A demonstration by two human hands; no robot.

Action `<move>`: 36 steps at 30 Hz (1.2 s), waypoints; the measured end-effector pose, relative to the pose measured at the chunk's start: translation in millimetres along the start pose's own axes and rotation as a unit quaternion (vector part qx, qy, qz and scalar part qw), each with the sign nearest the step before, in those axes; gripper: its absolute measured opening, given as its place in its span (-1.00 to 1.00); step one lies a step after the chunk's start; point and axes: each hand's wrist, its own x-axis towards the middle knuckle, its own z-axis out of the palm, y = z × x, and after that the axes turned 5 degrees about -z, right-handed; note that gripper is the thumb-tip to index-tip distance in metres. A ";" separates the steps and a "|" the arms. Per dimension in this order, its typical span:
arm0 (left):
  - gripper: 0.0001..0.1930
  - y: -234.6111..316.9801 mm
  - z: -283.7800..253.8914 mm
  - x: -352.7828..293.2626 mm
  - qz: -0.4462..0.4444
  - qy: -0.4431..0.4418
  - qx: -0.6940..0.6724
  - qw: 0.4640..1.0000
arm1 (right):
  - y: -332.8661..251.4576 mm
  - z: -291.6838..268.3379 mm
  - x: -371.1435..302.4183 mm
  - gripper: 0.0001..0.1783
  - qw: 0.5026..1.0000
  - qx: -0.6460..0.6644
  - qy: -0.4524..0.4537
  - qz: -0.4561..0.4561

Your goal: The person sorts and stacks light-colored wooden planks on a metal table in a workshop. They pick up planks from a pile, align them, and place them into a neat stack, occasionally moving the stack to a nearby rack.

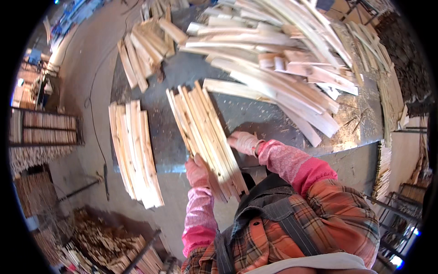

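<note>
A bundle of pale wooden slats [203, 128] lies lengthwise in front of me, its near end overhanging the table's front edge. My left hand [197, 171], in a pale glove, is closed on the bundle's left side near that end, with its thumb on top. On the opposite side, my gloved right hand [244, 142] grips the bundle's right edge; its fingertips are partly hidden against the wood. To the left, a second row of slats [132, 153] also sticks out past the front edge.
The dark metal table [182, 68] carries a large loose heap of slats [273, 68] at the far right and a smaller pile [143, 50] at the far left. Sawdust covers its right end. Stacked wood on racks [50, 130] and a floor cable [92, 105] are at left.
</note>
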 end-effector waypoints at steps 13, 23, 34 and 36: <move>-0.48 107.2 -34.5 -68.0 0.155 0.052 -0.196 0.967 | 42.8 -378.1 -195.6 -0.48 0.803 -0.323 0.493 0.085; -0.66 272.6 6.8 -147.6 0.297 -0.024 -0.186 0.936 | 138.6 -384.2 -250.9 -0.43 0.932 0.182 0.272 -0.153; -0.55 375.2 31.0 -199.5 0.279 -0.084 -0.348 0.891 | 148.9 -310.6 -278.4 -0.55 0.864 0.420 0.144 -0.236; -0.42 390.1 36.4 -211.9 0.184 -0.142 -0.501 0.834 | 168.2 -275.5 -254.3 -0.48 0.884 0.268 0.234 -0.304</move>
